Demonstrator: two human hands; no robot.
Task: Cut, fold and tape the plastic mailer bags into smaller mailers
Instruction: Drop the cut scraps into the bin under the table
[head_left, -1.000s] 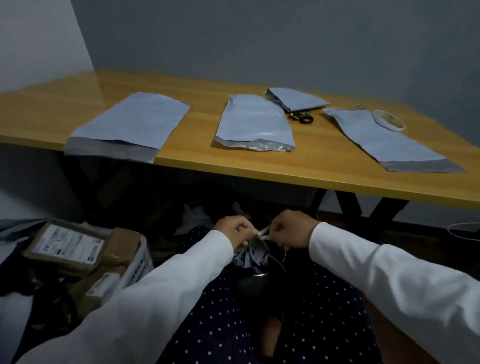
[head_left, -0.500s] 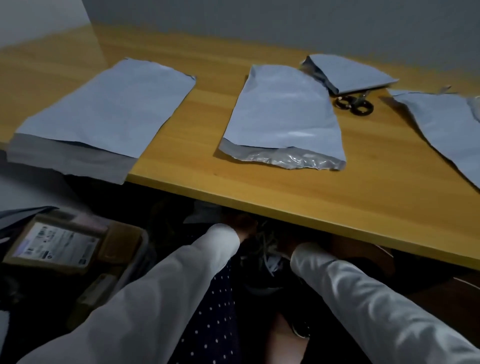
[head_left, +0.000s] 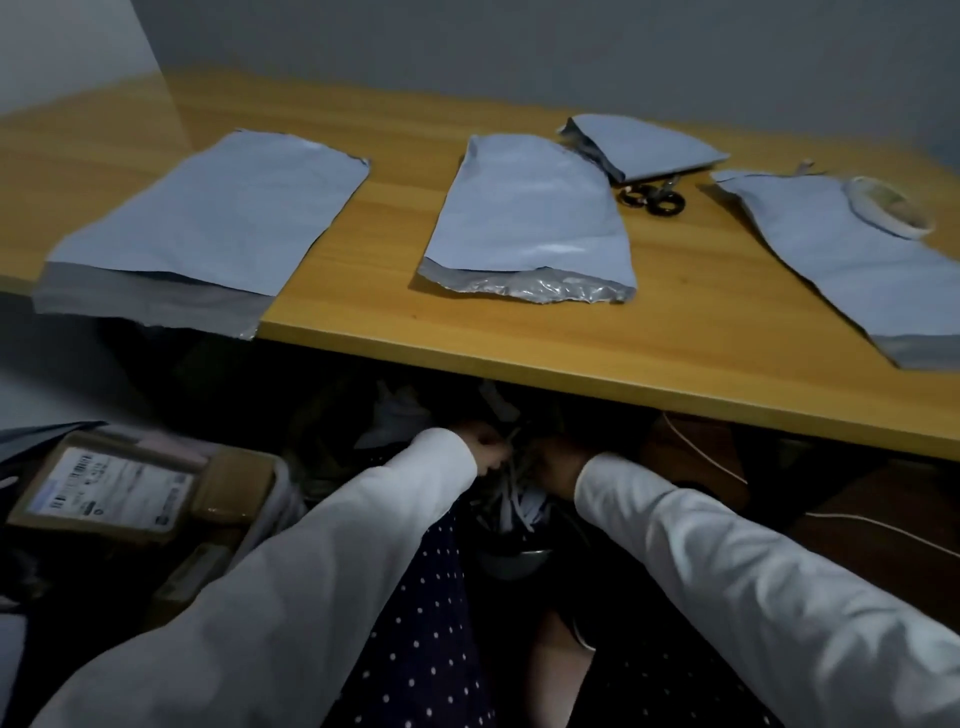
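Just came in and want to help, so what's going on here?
A seated person has both hands below the table edge, the left hand and right hand working at a bundle of pale strips over their lap. On the table lie four grey mailer bags, scissors and a tape roll, untouched. It is too dark to tell their grip.

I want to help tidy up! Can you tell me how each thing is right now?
Left mailer: flat, end hanging off the table edge.
Middle mailer: flat, crinkled near end.
Small mailer: lying over the scissors blades.
Right mailer: flat, tape roll on it.
Left hand: under the table, pinching pale strips.
Right hand: under the table, grip unclear.
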